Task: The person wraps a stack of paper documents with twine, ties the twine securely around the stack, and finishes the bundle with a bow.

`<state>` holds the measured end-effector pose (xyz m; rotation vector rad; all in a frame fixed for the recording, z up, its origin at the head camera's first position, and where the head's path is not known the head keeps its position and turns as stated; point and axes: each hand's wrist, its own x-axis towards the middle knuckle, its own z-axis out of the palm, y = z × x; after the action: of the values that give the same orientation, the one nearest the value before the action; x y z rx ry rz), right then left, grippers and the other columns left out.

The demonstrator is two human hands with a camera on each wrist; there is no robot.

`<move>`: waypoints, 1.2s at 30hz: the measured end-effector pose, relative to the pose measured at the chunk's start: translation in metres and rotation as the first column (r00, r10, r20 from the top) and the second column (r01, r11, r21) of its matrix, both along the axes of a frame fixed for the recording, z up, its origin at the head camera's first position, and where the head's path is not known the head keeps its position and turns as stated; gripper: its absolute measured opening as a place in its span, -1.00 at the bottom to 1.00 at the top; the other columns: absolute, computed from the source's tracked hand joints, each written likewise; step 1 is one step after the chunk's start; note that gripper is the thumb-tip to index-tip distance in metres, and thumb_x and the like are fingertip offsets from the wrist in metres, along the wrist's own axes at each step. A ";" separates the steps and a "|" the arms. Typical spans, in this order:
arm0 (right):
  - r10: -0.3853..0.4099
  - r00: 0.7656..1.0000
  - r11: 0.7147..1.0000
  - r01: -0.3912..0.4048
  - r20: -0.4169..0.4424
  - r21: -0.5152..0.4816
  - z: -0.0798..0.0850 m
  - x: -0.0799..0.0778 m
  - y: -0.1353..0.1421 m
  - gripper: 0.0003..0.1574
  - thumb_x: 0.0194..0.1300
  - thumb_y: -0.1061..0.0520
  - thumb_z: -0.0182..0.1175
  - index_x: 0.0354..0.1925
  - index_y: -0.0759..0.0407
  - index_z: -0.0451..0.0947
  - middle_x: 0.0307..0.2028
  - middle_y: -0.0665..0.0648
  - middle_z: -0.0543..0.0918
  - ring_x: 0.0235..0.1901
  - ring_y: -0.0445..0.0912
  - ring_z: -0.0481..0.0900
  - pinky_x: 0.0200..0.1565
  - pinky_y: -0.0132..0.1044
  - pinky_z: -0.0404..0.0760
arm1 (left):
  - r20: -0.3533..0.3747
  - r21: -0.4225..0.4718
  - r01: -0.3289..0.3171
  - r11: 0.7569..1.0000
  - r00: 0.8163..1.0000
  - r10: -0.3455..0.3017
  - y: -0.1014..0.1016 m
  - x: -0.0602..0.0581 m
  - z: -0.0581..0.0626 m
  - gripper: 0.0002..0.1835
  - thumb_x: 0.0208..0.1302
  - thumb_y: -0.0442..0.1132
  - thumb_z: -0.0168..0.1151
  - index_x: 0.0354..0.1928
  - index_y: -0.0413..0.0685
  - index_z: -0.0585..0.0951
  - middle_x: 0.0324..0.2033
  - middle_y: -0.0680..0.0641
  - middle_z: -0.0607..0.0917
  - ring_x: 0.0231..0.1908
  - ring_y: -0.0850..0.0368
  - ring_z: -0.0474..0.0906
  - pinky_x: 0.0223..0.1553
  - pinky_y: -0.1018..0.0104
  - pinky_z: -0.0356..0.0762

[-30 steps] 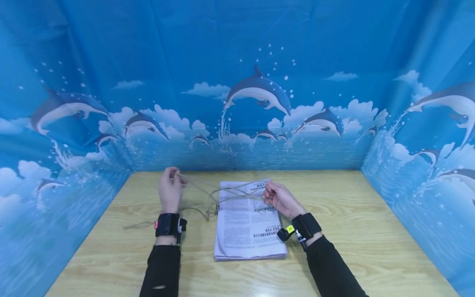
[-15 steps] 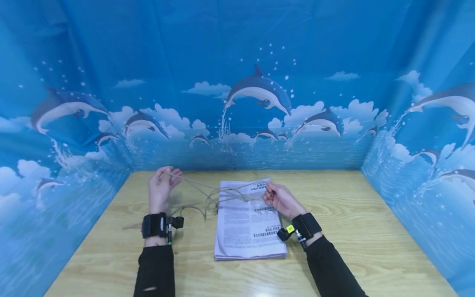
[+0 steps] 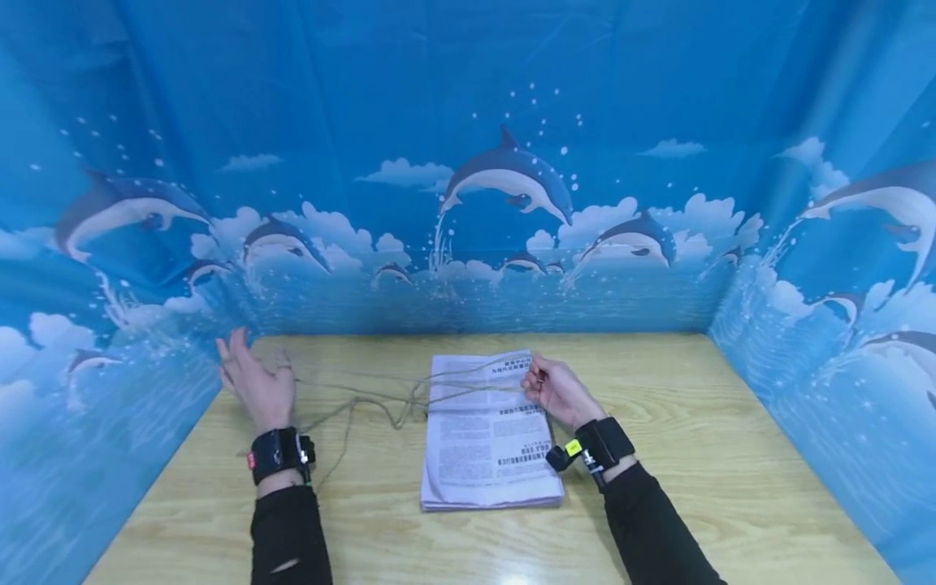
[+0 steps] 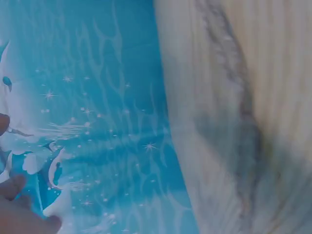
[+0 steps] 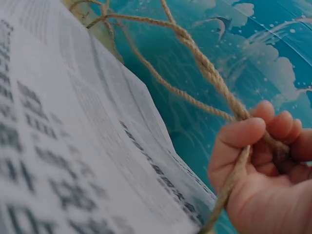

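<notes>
Tan twine (image 5: 209, 73) runs in several strands from my right hand (image 3: 559, 392) leftward over a stack of newspapers (image 3: 486, 455). Thumb and fingers of that hand pinch the twine above the stack's far right corner. My left hand (image 3: 259, 390) is raised near the table's left edge with its fingers spread, and I see nothing gripped in it. A strand reaches close to its thumb side; whether it touches is too blurred to tell. In the left wrist view a blurred length of twine (image 4: 234, 68) passes at the right, apart from the visible fingers (image 4: 12, 187).
The wood-grain table (image 3: 658, 487) carries the stack at its middle. Blue curtains (image 3: 351, 195) with dolphins stand along the back and both sides. Loose twine also lies on the wood left of the newspapers.
My left hand has moved left and its fingers have spread, letting go of the twine. The strands between the hands now lie lower and straighter. My right hand has stayed nearly still.
</notes>
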<state>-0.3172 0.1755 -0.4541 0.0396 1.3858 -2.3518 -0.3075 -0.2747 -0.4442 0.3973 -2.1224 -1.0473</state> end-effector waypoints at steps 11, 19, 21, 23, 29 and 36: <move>-0.129 0.973 0.991 0.122 -0.191 -0.049 0.005 -0.003 0.015 -0.80 0.54 0.03 -0.06 -0.10 0.02 0.49 -0.55 -0.05 0.49 -0.45 -0.19 0.52 -0.07 -0.25 0.58 | 0.539 -0.123 0.264 0.957 0.827 -0.159 0.009 0.007 0.000 -0.30 0.28 -0.27 -0.04 0.46 -0.28 0.11 0.31 -0.55 0.27 0.32 -0.49 0.16 0.33 -0.37 -0.02; -0.294 0.921 0.893 0.170 -0.254 -0.417 0.017 -0.007 0.042 -0.79 0.56 0.15 -0.12 0.09 0.06 0.35 -0.48 -0.07 0.48 -0.67 -0.31 0.04 -0.59 -0.50 0.05 | 0.319 0.013 -0.022 1.000 0.948 0.017 -0.004 0.006 -0.013 -0.27 0.37 -0.27 0.03 0.53 -0.06 0.03 0.47 -0.35 0.07 0.42 -0.41 0.02 0.36 -0.31 0.00; -0.353 0.900 0.846 0.190 -0.257 -0.499 0.018 -0.008 0.056 -0.81 0.56 0.15 -0.13 0.04 0.09 0.36 -0.39 -0.02 0.53 -0.67 -0.29 -0.01 -0.59 -0.49 -0.01 | 0.324 0.041 -0.031 0.999 0.946 0.016 -0.006 0.006 -0.014 -0.27 0.38 -0.24 0.03 0.53 -0.02 0.03 0.47 -0.35 0.09 0.39 -0.42 0.07 0.35 -0.32 0.05; -0.417 0.875 0.802 0.228 -0.245 -0.552 0.020 -0.008 0.070 -0.84 0.56 0.15 -0.11 -0.01 0.11 0.38 -0.33 0.01 0.56 -0.66 -0.28 0.00 -0.60 -0.48 0.00 | 0.319 0.058 -0.039 0.998 0.947 0.018 -0.006 0.006 -0.014 -0.27 0.39 -0.20 0.04 0.53 0.00 0.03 0.47 -0.34 0.10 0.38 -0.41 0.11 0.33 -0.31 0.09; -0.545 0.827 0.657 0.321 -0.136 -0.682 0.026 -0.004 0.115 -0.88 0.50 0.23 -0.01 -0.04 0.11 0.38 -0.30 0.08 0.59 -0.65 -0.23 0.19 -0.59 -0.47 0.05 | 0.288 0.087 -0.074 0.993 0.957 0.046 -0.005 0.005 -0.009 -0.32 0.39 -0.15 0.06 0.50 -0.03 0.13 0.40 -0.38 0.20 0.34 -0.39 0.18 0.32 -0.27 0.15; -0.561 0.823 0.818 0.536 -0.085 -0.206 0.016 0.001 0.144 -0.75 0.50 0.13 0.02 0.10 0.10 0.38 -0.24 0.02 0.56 -0.50 -0.23 0.31 -0.55 -0.46 0.25 | 0.465 0.090 0.103 0.991 0.875 -0.134 -0.002 0.007 -0.009 -0.28 0.40 -0.23 -0.01 0.53 -0.12 -0.01 0.21 -0.47 0.41 0.15 -0.42 0.38 0.11 -0.27 0.36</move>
<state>-0.3164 0.3191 -0.4384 0.2630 1.3610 -3.0038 -0.3003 -0.2763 -0.4533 0.6093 -2.5760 -1.1801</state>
